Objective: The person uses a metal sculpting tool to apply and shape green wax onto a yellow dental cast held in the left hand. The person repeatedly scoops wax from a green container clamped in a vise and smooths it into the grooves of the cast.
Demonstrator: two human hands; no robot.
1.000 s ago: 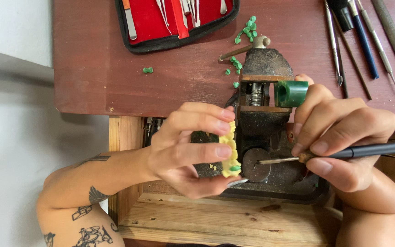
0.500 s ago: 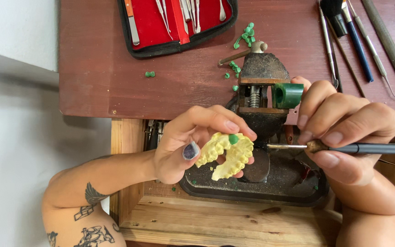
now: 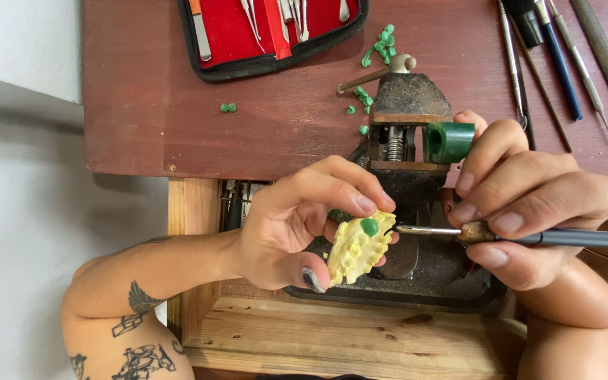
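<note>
My left hand (image 3: 297, 222) grips a yellow dental cast (image 3: 357, 248) with a small green wax blob (image 3: 369, 226) on one tooth. My right hand (image 3: 529, 200) holds a thin metal-tipped tool (image 3: 529, 236) like a pen, its tip pointing left and almost touching the cast near the green blob. Both hands hover over a dark bench vise (image 3: 409, 112) that clamps a green wax cylinder (image 3: 448, 141).
A red-lined case of metal instruments (image 3: 269, 32) lies open on the brown table (image 3: 149, 105). Green wax crumbs (image 3: 381, 42) are scattered near the vise. Several long hand tools (image 3: 571, 56) lie at the right. A wooden drawer (image 3: 332, 338) sits below.
My left hand has turned the yellow cast from edge-on to face up and lowered it slightly. The tool tip has come closer to the green blob.
</note>
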